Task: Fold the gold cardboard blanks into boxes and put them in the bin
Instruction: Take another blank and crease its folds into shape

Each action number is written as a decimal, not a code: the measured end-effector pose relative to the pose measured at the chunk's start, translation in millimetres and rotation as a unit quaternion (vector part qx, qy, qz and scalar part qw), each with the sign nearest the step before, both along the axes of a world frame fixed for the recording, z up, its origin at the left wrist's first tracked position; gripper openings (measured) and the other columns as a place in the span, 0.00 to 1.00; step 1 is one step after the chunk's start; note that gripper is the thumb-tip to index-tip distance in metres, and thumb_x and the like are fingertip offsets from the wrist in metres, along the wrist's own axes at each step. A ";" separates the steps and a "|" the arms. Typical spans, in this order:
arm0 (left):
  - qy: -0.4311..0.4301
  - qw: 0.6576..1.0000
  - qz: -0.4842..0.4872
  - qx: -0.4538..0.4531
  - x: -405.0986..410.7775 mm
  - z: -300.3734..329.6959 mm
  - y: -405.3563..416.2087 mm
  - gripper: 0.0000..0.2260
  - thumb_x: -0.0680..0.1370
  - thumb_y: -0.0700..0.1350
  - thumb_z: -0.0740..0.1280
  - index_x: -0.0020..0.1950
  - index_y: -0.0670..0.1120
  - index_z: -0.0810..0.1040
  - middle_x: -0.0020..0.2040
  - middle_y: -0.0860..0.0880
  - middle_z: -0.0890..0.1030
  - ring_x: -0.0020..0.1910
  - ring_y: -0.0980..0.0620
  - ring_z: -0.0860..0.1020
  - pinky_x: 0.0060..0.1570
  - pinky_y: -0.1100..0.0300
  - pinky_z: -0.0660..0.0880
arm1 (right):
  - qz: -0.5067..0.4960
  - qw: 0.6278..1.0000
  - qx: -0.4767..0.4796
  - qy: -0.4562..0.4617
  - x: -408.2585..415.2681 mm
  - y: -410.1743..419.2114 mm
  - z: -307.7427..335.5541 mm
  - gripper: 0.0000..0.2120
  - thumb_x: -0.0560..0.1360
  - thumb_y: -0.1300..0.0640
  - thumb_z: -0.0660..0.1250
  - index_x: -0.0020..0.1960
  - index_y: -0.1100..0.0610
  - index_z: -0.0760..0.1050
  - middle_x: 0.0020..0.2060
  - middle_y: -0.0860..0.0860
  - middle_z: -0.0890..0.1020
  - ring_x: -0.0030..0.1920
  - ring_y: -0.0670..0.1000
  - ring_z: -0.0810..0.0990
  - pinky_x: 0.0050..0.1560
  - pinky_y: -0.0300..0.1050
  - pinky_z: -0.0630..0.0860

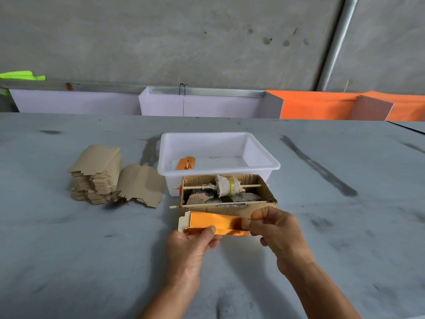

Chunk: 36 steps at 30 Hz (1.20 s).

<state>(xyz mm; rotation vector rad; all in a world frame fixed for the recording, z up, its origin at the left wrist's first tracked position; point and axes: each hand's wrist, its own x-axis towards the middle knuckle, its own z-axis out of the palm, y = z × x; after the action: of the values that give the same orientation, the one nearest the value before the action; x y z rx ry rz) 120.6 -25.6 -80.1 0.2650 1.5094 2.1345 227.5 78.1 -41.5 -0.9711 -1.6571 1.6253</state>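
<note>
Left hand [192, 244] and right hand [273, 226] both pinch 1 half-folded gold box [213, 223] near the bin [264, 168].

Shiny gold-orange box [215, 223] with a pale flap. White bin [262, 165] holding an orange-gold box [185, 163]. Tan stack of blanks [97, 174]. Brown cardboard tray [264, 192] with a yellow tape roll [231, 186]. Grey, dark-smudged table [92, 249].

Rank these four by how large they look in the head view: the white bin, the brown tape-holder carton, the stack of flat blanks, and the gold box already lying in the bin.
1. white bin
2. brown tape-holder carton and stack of flat blanks: they look alike, so unranked
3. gold box in the bin
</note>
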 end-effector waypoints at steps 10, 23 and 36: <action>-0.020 0.999 0.011 0.038 5.2 7.3 -2.5 0.06 0.71 0.28 0.69 0.42 0.38 0.81 0.34 0.41 0.83 0.30 0.48 0.82 0.30 0.62 0.79 | 0.052 0.998 -0.015 0.014 -3.5 -21.6 6.0 0.07 0.68 0.69 0.73 0.36 0.60 0.79 0.26 0.49 0.80 0.26 0.42 0.74 0.25 0.32 0.68; -0.016 0.999 0.013 0.033 6.2 12.3 -9.1 0.08 0.71 0.28 0.69 0.38 0.40 0.81 0.32 0.43 0.83 0.30 0.49 0.82 0.31 0.61 0.79 | 0.087 0.996 -0.001 -0.005 -12.5 -30.6 6.5 0.06 0.69 0.70 0.71 0.42 0.62 0.82 0.28 0.50 0.82 0.26 0.40 0.74 0.25 0.29 0.68; -0.013 0.999 0.021 0.024 6.5 13.1 -10.3 0.08 0.71 0.28 0.69 0.39 0.40 0.81 0.32 0.45 0.83 0.30 0.50 0.82 0.32 0.61 0.80 | 0.091 0.995 0.007 -0.040 -16.8 -29.7 5.9 0.06 0.69 0.68 0.73 0.42 0.58 0.82 0.27 0.50 0.81 0.25 0.39 0.74 0.25 0.29 0.68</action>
<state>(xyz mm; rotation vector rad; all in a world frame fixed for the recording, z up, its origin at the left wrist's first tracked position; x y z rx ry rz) 127.1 -36.0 -67.0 0.2244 1.4630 2.2015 210.7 48.5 -35.6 -0.9115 -1.8538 1.7092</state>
